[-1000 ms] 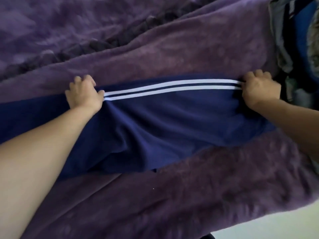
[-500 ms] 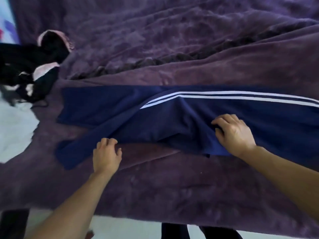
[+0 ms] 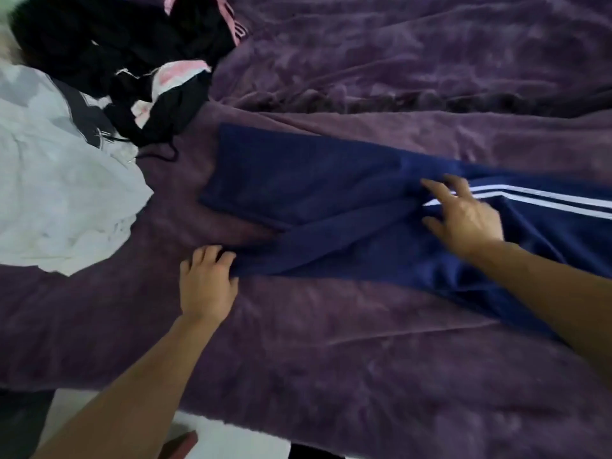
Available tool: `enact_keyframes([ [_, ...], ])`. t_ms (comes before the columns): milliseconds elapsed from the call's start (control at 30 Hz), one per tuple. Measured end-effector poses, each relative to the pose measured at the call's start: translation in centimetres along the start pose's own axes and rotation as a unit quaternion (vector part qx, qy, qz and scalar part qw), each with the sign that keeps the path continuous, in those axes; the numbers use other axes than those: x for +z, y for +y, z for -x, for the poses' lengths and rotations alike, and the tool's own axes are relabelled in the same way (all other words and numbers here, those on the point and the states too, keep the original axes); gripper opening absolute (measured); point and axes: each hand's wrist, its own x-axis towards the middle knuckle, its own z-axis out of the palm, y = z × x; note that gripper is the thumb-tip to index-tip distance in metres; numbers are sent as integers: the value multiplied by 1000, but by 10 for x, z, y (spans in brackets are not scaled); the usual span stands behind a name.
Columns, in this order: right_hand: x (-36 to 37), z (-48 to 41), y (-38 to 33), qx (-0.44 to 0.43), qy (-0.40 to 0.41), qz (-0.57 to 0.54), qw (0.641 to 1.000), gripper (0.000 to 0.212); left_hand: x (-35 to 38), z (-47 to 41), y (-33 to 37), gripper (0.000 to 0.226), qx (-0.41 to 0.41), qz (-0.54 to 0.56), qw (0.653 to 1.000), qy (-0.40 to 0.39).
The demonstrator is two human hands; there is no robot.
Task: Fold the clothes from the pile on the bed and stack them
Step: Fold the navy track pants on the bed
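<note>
Head view puts your trousers [image 3: 331, 200] at the centre of the blanket [image 3: 364, 359], running off the edge at 3 o'clock. The two legs point toward 9 o'clock. The far leg lies flat and the near leg is bunched into a narrow band that crosses under it. Two white stripes [image 3: 546, 200] run along the far side toward 3 o'clock.

Your left hand [image 3: 207, 279] is at 7 o'clock of the trousers, with its fingers curled over the end of the near leg. Your right hand [image 3: 463, 217] is at 3 o'clock, fingers spread and straight, lying on the cloth just where the stripes start. It is blurred, so you cannot tell how firmly it presses. The hands are well apart.

A pile [image 3: 132, 61] of black and pink clothes sits at 11 o'clock. A black cord [image 3: 165, 154] trails from it toward the far leg, with a strip of blanket between them. A white sheet [image 3: 56, 193] lies at 9 o'clock, apart from the trousers. A rumpled ridge [image 3: 430, 97] of blanket runs behind the trousers from 12 to 2 o'clock. Pale floor [image 3: 231, 438] shows at 6 o'clock.
</note>
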Motion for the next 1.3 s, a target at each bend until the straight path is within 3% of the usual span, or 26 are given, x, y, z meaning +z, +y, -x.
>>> enact_keyframes([
  [67, 3, -23, -11, 42, 38, -18, 998, 30, -16, -28, -18, 28, 4, 155, 987, 40],
  [167, -5, -47, -20, 124, 84, -31, 988, 25, -51, -85, -37, 10, -23, 322, 944, 68],
  [300, -28, -77, -30, 204, 88, -34, 974, 25, -81, -177, -44, 49, -40, 365, 927, 74],
  [367, -33, -90, -37, 216, 76, -49, 972, 25, -79, -210, -41, 50, -54, 358, 930, 67],
  [467, -26, -87, -56, 166, 93, -68, 979, 28, -57, -230, -31, 37, -116, 361, 925, 0],
  [533, -8, -66, -68, 71, 99, -24, 992, 40, -38, -222, -24, 54, -144, 347, 927, -28],
  [600, 15, -38, -81, -47, 102, 44, 993, 54, -26, -209, -17, 63, -142, 343, 928, -4],
  [667, 35, -27, -88, -101, 43, 93, 990, 77, -17, -205, -12, 65, -154, 356, 922, -3],
  [733, 49, -35, -88, -72, -36, 97, 992, 100, -10, -208, -19, 56, -157, 352, 922, -29],
  [900, 61, -56, -83, -48, -98, 100, 989, 113, -32, -238, -41, 32, -124, 350, 928, 11],
  [1067, 35, -45, -86, -36, -126, 67, 989, 118, -95, -236, -7, 28, -45, 324, 945, 17],
  [1300, -10, 32, -9, 168, -49, -92, 980, 90, -180, -167, 147, 31, 245, 344, 906, -24],
])
